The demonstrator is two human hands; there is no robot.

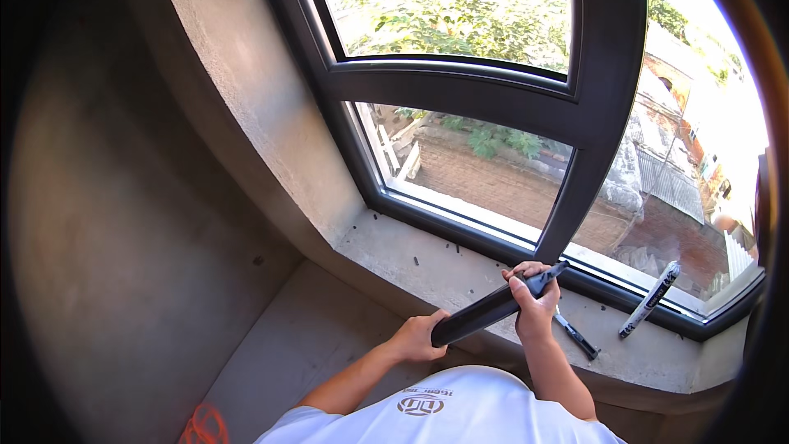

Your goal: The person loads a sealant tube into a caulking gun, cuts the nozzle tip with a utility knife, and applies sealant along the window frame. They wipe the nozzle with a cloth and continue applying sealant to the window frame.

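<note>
A black caulking gun (475, 317) is held slanting in front of my chest, over the edge of the window sill. My left hand (417, 337) is wrapped round its lower left end. My right hand (534, 292) grips its upper right end near the window frame, partly hiding that part. Close by my right forearm, a utility knife (578, 337) lies on the sill. Farther right, a black-and-white foil sausage of sealant (649, 300) leans from the sill against the window's lower frame.
The dark-framed window (460, 86) rises in front of me, with foliage and roofs outside. Small dark scraps (417, 261) lie scattered along the concrete sill (382, 251). A bare wall (140, 222) stands at the left. Orange cord (204, 426) lies at the lower left.
</note>
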